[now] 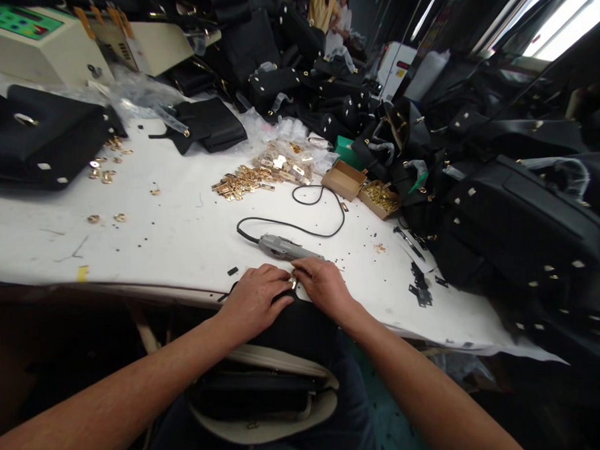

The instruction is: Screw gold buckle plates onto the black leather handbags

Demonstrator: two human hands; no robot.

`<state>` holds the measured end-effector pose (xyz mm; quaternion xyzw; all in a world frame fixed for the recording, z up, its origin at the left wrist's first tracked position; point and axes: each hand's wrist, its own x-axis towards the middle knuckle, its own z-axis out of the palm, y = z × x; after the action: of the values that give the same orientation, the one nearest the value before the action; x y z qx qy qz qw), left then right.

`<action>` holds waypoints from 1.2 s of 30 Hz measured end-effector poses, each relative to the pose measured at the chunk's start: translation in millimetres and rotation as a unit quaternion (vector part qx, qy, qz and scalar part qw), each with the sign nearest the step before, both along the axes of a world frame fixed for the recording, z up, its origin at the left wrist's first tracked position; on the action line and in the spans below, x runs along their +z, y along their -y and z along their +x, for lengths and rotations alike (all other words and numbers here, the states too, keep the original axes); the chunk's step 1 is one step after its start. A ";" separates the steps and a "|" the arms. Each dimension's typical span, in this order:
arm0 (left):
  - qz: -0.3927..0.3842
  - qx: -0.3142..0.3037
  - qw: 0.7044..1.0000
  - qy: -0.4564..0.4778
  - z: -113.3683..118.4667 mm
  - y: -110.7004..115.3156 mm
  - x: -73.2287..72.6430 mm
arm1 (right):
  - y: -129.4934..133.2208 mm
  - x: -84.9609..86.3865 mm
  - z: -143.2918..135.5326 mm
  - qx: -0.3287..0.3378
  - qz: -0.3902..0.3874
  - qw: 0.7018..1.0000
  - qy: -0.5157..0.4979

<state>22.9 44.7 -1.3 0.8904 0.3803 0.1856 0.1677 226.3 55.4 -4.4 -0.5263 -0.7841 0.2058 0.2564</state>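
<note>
Grip of the right hand [322,286] is pinched on a small metal fitting [293,282] at the flap of the black bag [295,331], held at the near edge of the desk [180,246]; the left hand [260,296] is pressed beside it, its fingers apparently touching the fitting.

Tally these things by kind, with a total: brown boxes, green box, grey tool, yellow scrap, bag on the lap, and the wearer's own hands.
Brown boxes: 2
Green box: 1
Grey tool: 1
Yellow scrap: 1
Bag on the lap: 1
Wearer's own hands: 2
Total: 8
</note>
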 end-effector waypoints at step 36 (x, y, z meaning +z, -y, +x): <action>0.049 -0.009 0.996 -0.070 5.1 4.9 5.8 | 24.8 1.4 2.9 -0.050 -0.053 0.996 -0.044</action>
<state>28.0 39.8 4.6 0.9119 0.3730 0.1402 0.0983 229.2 30.6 -2.9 -0.5684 -0.7327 0.2572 0.2721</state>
